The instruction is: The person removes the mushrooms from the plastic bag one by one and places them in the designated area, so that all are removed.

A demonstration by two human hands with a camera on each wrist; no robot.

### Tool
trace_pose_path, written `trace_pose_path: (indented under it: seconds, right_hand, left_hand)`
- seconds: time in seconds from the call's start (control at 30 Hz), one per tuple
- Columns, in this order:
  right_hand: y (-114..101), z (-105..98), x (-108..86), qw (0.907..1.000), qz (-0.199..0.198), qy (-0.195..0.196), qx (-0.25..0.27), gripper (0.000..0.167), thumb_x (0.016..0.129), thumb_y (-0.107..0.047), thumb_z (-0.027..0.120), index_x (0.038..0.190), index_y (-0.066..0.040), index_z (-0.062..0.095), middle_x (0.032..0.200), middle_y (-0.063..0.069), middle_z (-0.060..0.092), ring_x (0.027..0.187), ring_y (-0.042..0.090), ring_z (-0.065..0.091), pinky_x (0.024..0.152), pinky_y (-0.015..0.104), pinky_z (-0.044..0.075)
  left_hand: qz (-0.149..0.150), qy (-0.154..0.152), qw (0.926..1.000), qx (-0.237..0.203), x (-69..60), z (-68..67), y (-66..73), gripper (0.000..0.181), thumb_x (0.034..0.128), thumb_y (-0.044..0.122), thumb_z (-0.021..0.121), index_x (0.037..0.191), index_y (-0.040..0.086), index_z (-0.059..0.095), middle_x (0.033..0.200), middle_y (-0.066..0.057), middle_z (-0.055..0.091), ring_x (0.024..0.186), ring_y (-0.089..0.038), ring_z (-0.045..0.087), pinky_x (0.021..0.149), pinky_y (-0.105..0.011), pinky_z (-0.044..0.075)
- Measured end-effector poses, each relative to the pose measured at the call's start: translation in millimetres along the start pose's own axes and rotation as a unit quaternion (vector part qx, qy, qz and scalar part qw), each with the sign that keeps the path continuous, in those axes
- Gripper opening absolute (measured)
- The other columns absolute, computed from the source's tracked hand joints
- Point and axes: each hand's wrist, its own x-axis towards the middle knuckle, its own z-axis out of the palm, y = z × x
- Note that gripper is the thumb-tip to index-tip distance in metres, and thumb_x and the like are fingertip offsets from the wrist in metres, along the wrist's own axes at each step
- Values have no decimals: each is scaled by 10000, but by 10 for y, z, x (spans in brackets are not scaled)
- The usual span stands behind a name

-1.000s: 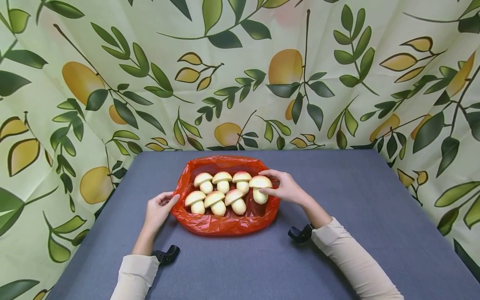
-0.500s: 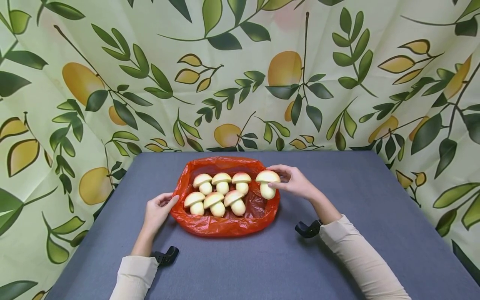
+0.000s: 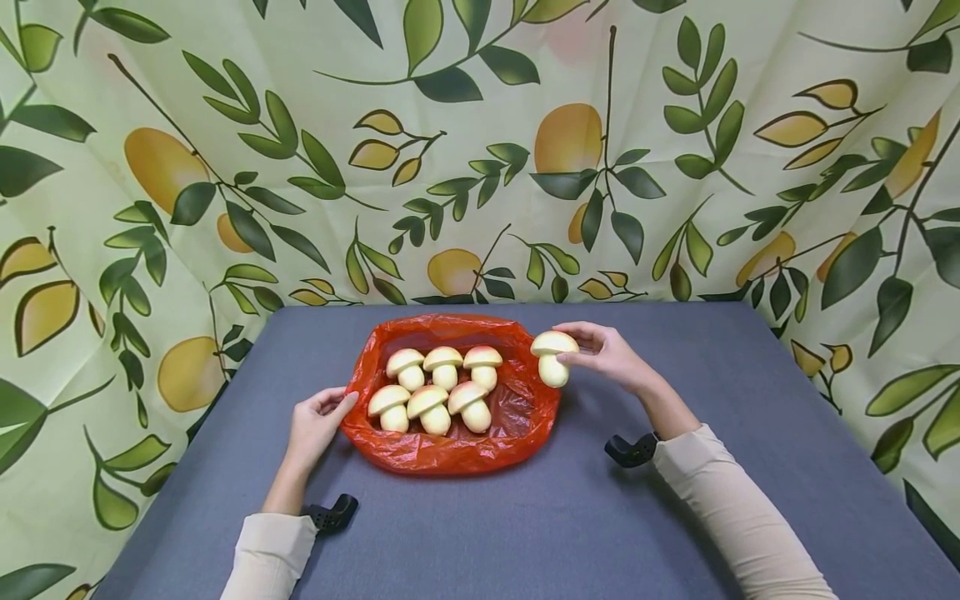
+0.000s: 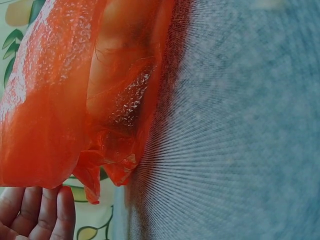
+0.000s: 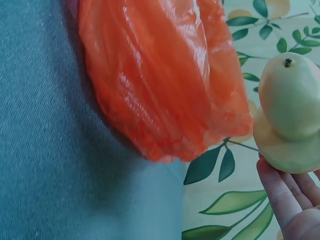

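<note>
A red plastic bag (image 3: 450, 461) lies on the table with its mouth spread, holding two rows of mushroom-shaped pieces (image 3: 442, 367) with pale stems and yellowish, red-tinged caps. My left hand (image 3: 315, 425) pinches the bag's left edge between thumb and fingers; in the left wrist view its fingers (image 4: 42, 210) are at the bag's rim (image 4: 40, 175). Just off the bag's right edge, my right hand (image 3: 611, 358) holds one mushroom-shaped piece (image 3: 553, 346) upright by its cap. The right wrist view shows that piece (image 5: 290, 100) on the fingers (image 5: 287, 195), beside the bag (image 5: 155, 85).
The blue-grey table (image 3: 480, 542) extends around the bag. Behind it hangs a cloth (image 3: 480, 125) printed with leaves and fruit. Black wrist devices (image 3: 333, 512) sit near both cream sleeves.
My right hand has lifted one mushroom-shaped piece from the bag's right side and moved it right, past the rim. The left hand has stayed at the bag's edge.
</note>
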Motion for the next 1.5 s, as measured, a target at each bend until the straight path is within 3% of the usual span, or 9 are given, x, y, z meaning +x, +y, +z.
trace_pose_path:
  seconds: [0.17,0.37,0.63,0.83,1.27,1.5]
  right_hand:
    - [21,-47,-7,10000,29,16,-78,503,859,-96,698,1322,14,535,1330,233,560,972,-74,605,843,132,487]
    - [82,-96,-15,9999,-18,100,-89,498,864,-103,696,1313,39,535,1258,144,620,985,-95,608,855,119,484]
    - [212,-162,0,9999,109,96,-69,501,889,-103,662,1335,61,505,1345,302,526,977,-124,584,858,98,462]
    - [309,-185,16,9996,268,67,-16,511,901,-126,658,1349,56,492,1367,313,504,990,-148,571,862,91,453]
    - [515,-208,99,9953,841,318,-357,531,885,-192,684,1349,2,514,1391,243,522,965,-93,539,861,136,419]
    - [659,-238,147,9940,896,264,-574,523,899,-212,671,1351,-2,513,1386,234,527,1040,34,530,892,191,418]
  left_hand:
    - [-6,43,10000,50,-2,2,-11,356,900,199,677,1132,-71,654,735,240,638,649,75,582,621,-112,492]
    - [5,12,10000,-30,0,-5,-28,360,903,187,674,1139,-84,646,688,292,612,637,78,578,597,-125,481]
    - [-94,-28,10000,11,21,-12,-53,356,905,188,671,1146,-73,648,685,281,613,627,70,572,586,-132,473]
    - [-92,-6,10000,13,23,-18,-51,345,902,183,675,1139,-67,656,716,245,633,626,64,567,580,-140,469]
    - [152,-16,9998,-133,20,0,-60,340,901,138,664,1114,-125,633,691,325,598,679,123,591,628,-95,484]
    - [154,16,9998,-87,15,9,-29,338,895,147,674,1106,-115,645,701,287,612,653,100,584,607,-111,486]
